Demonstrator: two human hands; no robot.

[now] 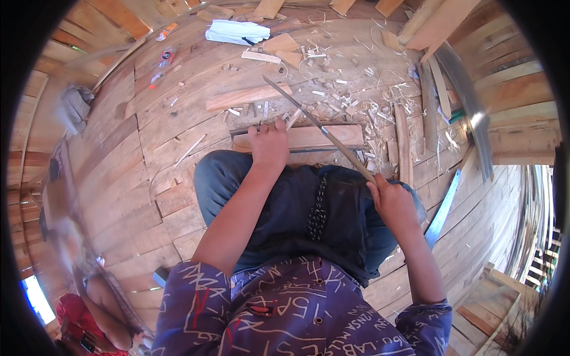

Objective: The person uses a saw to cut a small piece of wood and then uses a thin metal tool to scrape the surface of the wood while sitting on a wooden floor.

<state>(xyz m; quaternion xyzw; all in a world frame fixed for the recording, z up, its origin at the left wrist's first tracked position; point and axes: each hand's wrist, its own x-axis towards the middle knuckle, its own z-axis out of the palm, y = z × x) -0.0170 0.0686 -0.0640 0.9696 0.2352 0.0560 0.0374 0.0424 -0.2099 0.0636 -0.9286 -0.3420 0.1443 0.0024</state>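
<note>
While the right hand (392,202) gripped a long knife (324,130), the left hand (269,142) held a thin wood strip (294,119).

A bottle (167,57) lay at upper left, its contents too small to tell; the knife, dark-bladed and wooden-handled, slanted over a pale board (326,137) before the knees, right fingers clamped on its handle, left fingers closed on the strip, with shavings (371,107) littering the floor (178,121) inside timber walls (513,77).

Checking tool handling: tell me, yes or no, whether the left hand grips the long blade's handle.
No: the right hand grips the handle of the long blade, and the left hand is apart from it.
</note>
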